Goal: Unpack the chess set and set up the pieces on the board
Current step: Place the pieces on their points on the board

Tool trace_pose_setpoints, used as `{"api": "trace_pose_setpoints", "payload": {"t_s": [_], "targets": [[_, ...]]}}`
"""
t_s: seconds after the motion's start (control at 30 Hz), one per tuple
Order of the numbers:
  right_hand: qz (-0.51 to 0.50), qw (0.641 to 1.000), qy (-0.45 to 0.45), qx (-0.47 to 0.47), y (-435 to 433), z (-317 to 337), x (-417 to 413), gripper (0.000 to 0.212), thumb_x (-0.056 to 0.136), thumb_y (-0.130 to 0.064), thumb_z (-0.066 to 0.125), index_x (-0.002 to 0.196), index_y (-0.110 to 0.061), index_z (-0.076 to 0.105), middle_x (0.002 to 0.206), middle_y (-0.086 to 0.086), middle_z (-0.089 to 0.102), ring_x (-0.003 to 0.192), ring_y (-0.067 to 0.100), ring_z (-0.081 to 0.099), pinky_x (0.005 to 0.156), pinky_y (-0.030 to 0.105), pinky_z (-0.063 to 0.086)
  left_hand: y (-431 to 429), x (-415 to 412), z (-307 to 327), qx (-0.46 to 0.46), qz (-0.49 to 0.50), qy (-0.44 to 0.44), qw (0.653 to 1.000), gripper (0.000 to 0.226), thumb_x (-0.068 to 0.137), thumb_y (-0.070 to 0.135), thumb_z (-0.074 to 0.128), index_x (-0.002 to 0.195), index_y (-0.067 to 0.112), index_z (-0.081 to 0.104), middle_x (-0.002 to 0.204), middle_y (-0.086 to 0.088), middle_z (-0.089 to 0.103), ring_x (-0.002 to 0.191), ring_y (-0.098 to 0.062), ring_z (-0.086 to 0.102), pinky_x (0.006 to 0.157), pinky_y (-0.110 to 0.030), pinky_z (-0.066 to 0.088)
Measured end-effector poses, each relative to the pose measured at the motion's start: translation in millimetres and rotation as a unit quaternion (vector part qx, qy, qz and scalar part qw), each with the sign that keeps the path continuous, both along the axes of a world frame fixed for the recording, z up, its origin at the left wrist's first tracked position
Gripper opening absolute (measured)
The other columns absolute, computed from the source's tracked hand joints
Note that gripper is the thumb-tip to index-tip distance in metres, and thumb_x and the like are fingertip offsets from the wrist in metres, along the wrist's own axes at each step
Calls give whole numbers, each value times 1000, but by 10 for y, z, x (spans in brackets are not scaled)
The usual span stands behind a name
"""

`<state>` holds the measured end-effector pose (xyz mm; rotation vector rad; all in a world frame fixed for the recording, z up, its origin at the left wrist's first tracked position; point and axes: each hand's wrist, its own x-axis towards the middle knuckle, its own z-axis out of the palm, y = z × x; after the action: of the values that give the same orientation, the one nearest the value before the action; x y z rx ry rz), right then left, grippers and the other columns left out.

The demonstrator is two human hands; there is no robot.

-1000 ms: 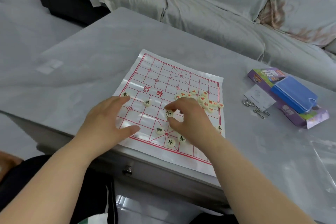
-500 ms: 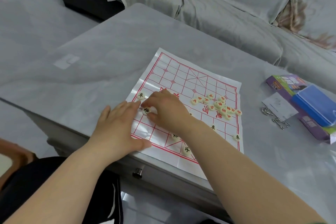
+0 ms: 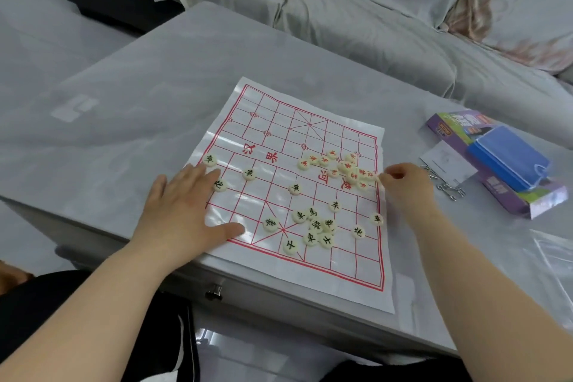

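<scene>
A white paper board [image 3: 279, 121] with a red grid lies on the grey table. Cream round pieces with black characters are spread over its near half, with a cluster [image 3: 313, 226] near the front middle and one piece [image 3: 219, 185] by the left edge. Several red-character pieces [image 3: 341, 164] are heaped at the right. My left hand [image 3: 183, 211] rests flat on the board's near left corner, fingers straight. My right hand [image 3: 403, 186] is at the board's right edge, its fingertips curled beside the red heap; I cannot see whether they pinch a piece.
A purple box [image 3: 508, 198] with a blue plastic case [image 3: 508, 161] on it lies at the right, beside a white card [image 3: 449, 161] and metal rings [image 3: 446, 189]. A clear bag [image 3: 555, 254] lies at the far right. A covered sofa [image 3: 372, 9] stands behind the table.
My right hand has left a black piece at the board's left edge and swung across to the right edge by the red heap. My left hand stays pressed on the corner.
</scene>
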<state>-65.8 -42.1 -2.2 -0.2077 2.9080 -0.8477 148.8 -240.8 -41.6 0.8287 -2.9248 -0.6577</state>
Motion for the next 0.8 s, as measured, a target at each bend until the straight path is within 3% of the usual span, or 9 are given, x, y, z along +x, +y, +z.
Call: {"api": "trace_pose_setpoints", "payload": {"t_s": [0.1,0.23,0.3,0.4,0.53,0.6,0.7,0.8], "targets": [[-39,997,-66,-26,82,-30,-116,26,90,-17,51,110,-4,60,113,14,61,88,22,50,82,35,42,3,2,12,-6,3,-6,1000,91,75,64,50,144,28,3,154,8,-3,142,-11,-3,114,-34,-3],[-34,995,-87,-27,-16,22,-266,30,93,-20,47,109,2,60,93,12,58,83,24,50,76,33,41,19,16,6,-7,12,9,1000,93,74,62,54,145,26,6,154,9,1,142,-10,0,114,-33,-2],[-33,995,-93,-23,-94,25,-388,34,92,-23,47,106,4,61,97,19,64,78,26,52,79,40,48,21,16,4,-6,15,11,1000,95,73,61,56,145,26,6,154,9,3,142,-9,1,114,-32,-3],[-47,994,-94,-26,-198,18,-566,32,91,-30,48,96,-1,60,101,17,62,86,31,55,88,42,46,22,4,11,-4,19,6,1000,97,72,62,58,145,26,5,154,10,3,142,-8,1,114,-31,-3],[-50,995,-83,-20,-324,-14,-805,27,89,-30,51,75,-6,49,78,9,52,78,27,48,71,33,40,17,-35,5,5,29,0,1000,107,57,78,42,144,29,3,153,12,3,141,-6,0,113,-29,-5],[-42,996,-71,-16,-351,-51,-895,24,87,-25,52,72,-7,52,74,9,56,78,29,50,70,32,40,3,-58,-14,14,29,-1,999,112,54,85,38,144,30,3,153,13,3,141,-5,0,113,-30,-5],[-33,998,-44,-15,-372,-142,-1004,27,85,-26,53,99,-5,63,101,14,65,92,32,59,87,39,48,10,-73,30,21,20,8,1000,116,43,86,33,143,32,9,152,13,12,141,-7,5,113,-30,-5],[-40,998,-40,-31,-373,-195,-1080,45,85,-34,53,125,-12,48,121,9,57,110,31,54,99,45,41,-78,-155,184,86,84,98,988,93,60,71,56,139,29,31,145,5,33,136,-19,22,112,-31,9]]}}
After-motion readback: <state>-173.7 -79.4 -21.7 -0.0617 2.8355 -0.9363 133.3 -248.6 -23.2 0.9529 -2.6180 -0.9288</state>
